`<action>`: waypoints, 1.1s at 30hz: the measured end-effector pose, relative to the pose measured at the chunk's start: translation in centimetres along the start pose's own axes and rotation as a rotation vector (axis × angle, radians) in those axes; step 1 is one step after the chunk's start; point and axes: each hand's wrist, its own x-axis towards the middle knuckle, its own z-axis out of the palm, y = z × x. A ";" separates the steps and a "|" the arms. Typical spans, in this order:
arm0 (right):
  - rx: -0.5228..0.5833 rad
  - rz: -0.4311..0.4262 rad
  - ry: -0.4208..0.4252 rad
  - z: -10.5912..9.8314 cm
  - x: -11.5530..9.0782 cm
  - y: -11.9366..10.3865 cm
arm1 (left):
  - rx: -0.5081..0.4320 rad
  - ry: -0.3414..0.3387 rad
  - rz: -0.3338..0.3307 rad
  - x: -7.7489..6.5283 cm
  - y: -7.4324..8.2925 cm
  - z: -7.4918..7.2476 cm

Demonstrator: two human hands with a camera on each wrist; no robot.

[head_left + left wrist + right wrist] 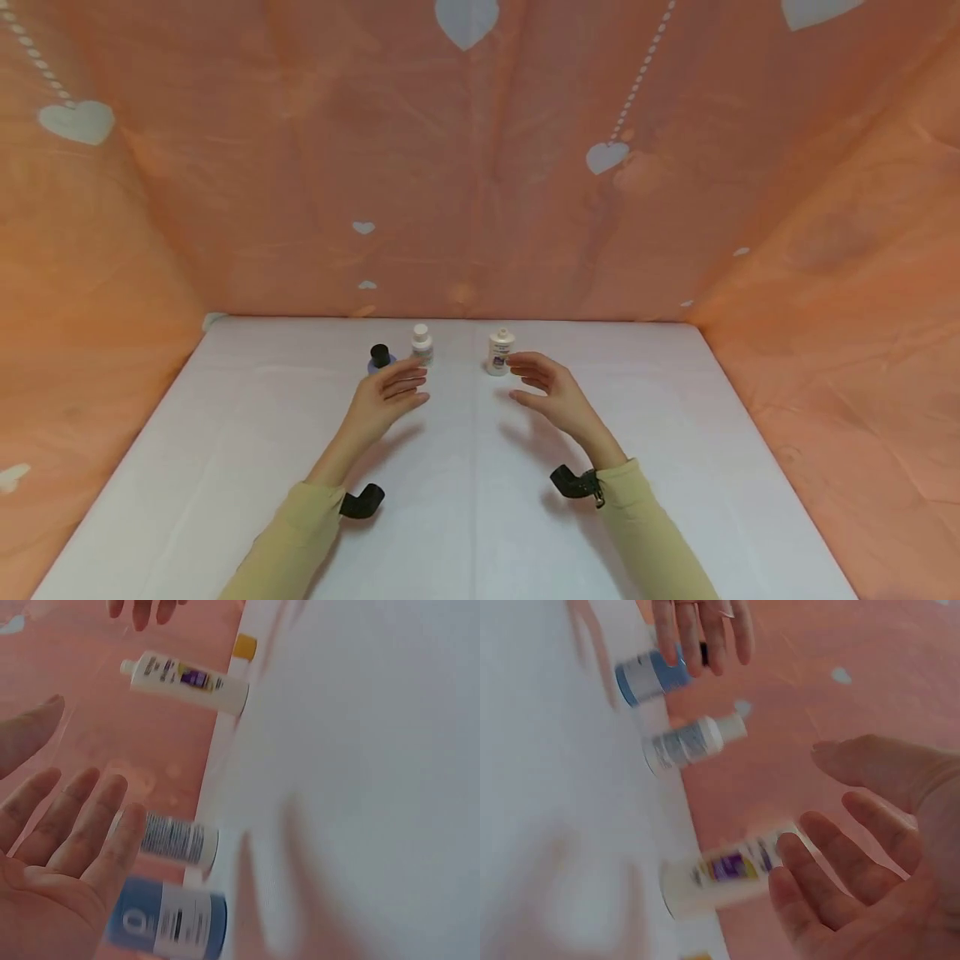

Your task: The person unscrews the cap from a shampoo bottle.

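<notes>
Hands point(384, 392) apart, three bottles point(497, 353) just beyond (all upright).

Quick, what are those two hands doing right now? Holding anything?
Left hand: open, holding nothing, near the blue bottle.
Right hand: open, holding nothing, near the purple-labelled white bottle.

Left hand point(388, 395), right hand point(547, 388) hover apart, fingers point(116, 851) loosely bent.
</notes>
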 end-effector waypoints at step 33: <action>-0.041 -0.110 -0.142 10.4 8.9 3.0 | 0.110 0.242 -0.094 -0.6 -3.4 -7.0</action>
